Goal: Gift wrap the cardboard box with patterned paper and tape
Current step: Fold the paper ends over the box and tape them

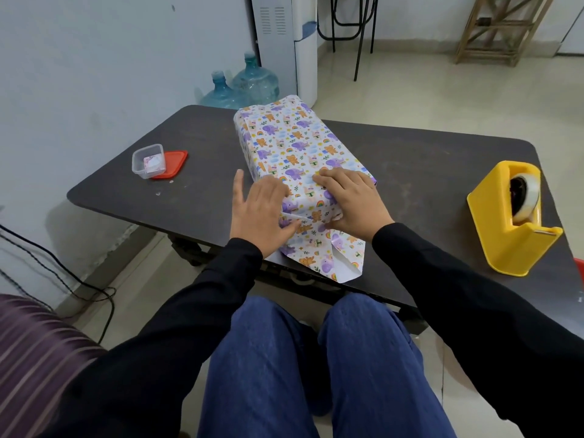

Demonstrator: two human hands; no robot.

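Paper flap (319, 257) at table edge (379, 290)

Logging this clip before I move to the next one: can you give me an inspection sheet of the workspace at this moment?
Surface: dark table, a few small specks near its left edge.
Job's things: box covered in patterned paper, lying lengthwise; near-end flap lies open on the table; yellow tape dispenser at right, apart from the box.
Clutter: clear container resting partly on a red lid, at left.
Hands: left hand and right hand both flat, pressing paper folds at the box's near end.
Cables: black cables on the floor at left.
Surroundings: water jugs, water dispenser, wooden stand behind.
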